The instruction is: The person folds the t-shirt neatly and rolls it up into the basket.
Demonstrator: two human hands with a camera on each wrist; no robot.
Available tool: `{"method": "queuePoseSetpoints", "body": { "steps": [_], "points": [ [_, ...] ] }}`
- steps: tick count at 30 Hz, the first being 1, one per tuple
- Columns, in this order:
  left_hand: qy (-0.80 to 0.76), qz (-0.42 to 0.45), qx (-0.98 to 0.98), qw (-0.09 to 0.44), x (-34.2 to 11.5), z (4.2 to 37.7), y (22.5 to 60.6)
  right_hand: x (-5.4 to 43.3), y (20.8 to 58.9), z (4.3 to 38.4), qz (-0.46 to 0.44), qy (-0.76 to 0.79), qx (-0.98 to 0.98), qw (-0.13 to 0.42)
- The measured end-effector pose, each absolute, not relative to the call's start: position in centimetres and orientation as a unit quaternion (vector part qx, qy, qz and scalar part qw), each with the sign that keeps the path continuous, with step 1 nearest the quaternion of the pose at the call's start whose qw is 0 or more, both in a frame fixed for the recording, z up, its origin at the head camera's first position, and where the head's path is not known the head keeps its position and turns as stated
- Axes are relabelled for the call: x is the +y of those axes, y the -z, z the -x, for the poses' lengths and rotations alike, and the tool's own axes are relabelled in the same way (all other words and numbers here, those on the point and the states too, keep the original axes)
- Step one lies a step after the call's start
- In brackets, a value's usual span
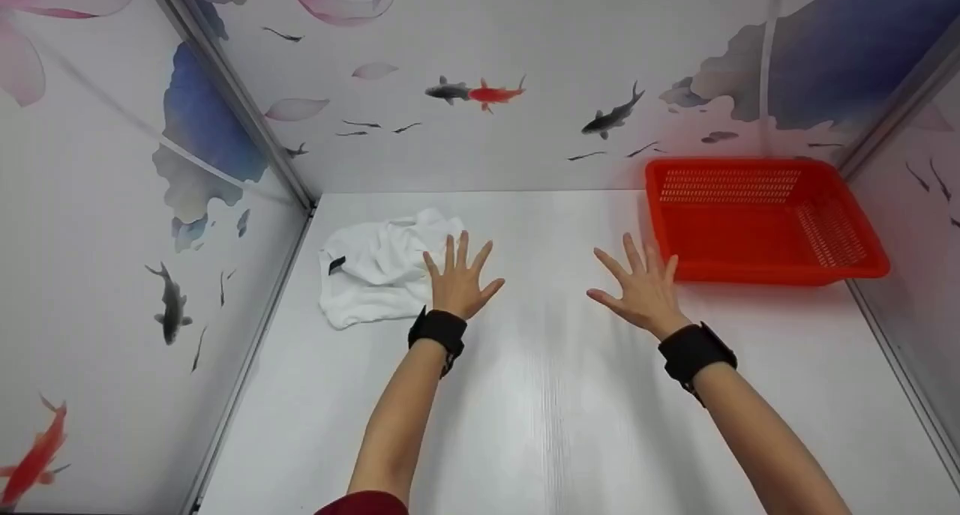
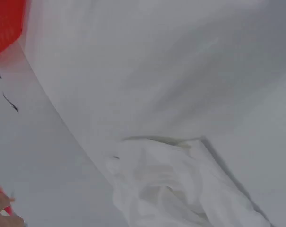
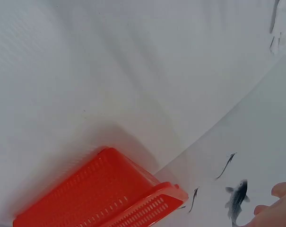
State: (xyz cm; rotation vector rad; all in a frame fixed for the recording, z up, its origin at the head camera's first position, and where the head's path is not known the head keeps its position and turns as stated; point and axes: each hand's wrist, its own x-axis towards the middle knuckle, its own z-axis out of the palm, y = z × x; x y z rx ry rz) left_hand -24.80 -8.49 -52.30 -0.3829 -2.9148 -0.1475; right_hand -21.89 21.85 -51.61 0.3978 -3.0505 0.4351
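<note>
A crumpled white garment with a small black tag lies at the left of the white table; its folds show in the left wrist view. My left hand, fingers spread, is above the table by the garment's right edge and overlaps it in the head view. On the other side, my right hand is also spread with nothing in it, just left of a red plastic basket. Only fingertips of each hand enter the wrist views, at the lower corners. Both wrists wear black bands.
Panels printed with fish and petals stand at the back, left and right of the white table. The basket, with slotted sides, sits in the back right corner. Metal strips run along the panel joints.
</note>
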Motion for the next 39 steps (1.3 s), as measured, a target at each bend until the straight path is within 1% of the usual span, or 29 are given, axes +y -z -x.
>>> {"method": "queuePoseSetpoints", "body": {
  "steps": [5,9,15,18,22,24,26,28,32,36,39],
  "points": [
    [0.105,0.050,-0.991,0.060,-13.6,26.9,54.0,22.1,52.4,21.6,-0.125,-0.141,-0.982,0.019],
    [0.157,-0.023,-0.987,0.030,-17.6,27.9,55.5,22.4,53.0,21.4,-0.116,-0.145,-0.982,0.025],
    [0.208,-0.088,-0.974,-0.015,-21.4,28.9,58.7,22.4,54.2,21.3,-0.111,-0.141,-0.983,0.031],
    [0.229,-0.095,-0.969,-0.019,-22.1,29.5,60.2,22.3,54.6,21.4,-0.110,-0.146,-0.983,0.033],
    [0.268,-0.088,-0.959,0.000,-22.2,30.7,62.1,22.1,54.8,21.5,-0.102,-0.154,-0.982,0.035],
    [0.281,-0.088,-0.956,0.000,-22.2,31.3,62.9,22.0,54.9,21.4,-0.099,-0.153,-0.983,0.037],
    [0.284,-0.090,-0.954,-0.012,-21.8,31.4,63.7,22.0,55.0,20.9,-0.099,-0.153,-0.983,0.037],
    [0.270,-0.092,-0.958,-0.036,-21.6,31.5,64.4,22.0,55.2,20.6,-0.099,-0.152,-0.983,0.038],
    [0.236,-0.094,-0.964,-0.072,-21.3,32.0,65.2,21.9,55.6,20.6,-0.095,-0.164,-0.981,0.037],
    [0.218,-0.088,-0.969,-0.077,-21.2,32.9,65.6,21.7,56.1,21.5,-0.092,-0.166,-0.982,0.025],
    [0.213,-0.070,-0.971,-0.079,-20.8,32.4,66.0,21.7,56.1,21.7,-0.089,-0.161,-0.983,0.009]
  ]
}}
